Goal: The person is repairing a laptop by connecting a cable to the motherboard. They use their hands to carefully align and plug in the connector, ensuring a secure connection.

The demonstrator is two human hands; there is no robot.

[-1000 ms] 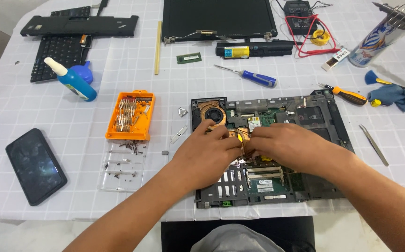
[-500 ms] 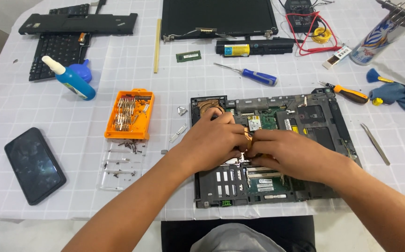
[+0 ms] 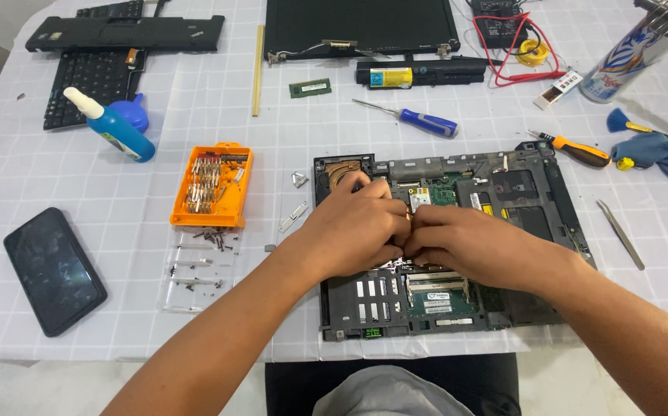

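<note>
Opened laptop base (image 3: pixel 503 192) is laid mid-table, long axis left-right, fan corner far-left. Left hand (image 3: pixel 353 231) and right hand (image 3: pixel 473 246) are pinched together over its middle; the gripped part is hidden. Left hand has shifted slightly nearer since earlier.

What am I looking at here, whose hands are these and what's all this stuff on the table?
This is one view from a camera worn on a person's head, looking down at their own bare hands. The left hand and right hand meet over an opened laptop base with its circuit board exposed; what they pinch is hidden. Around it on the white gridded table cover lie an orange screwdriver bit case, a blue-handled screwdriver, a dark phone, a blue bottle, a detached keyboard and tweezers.
</note>
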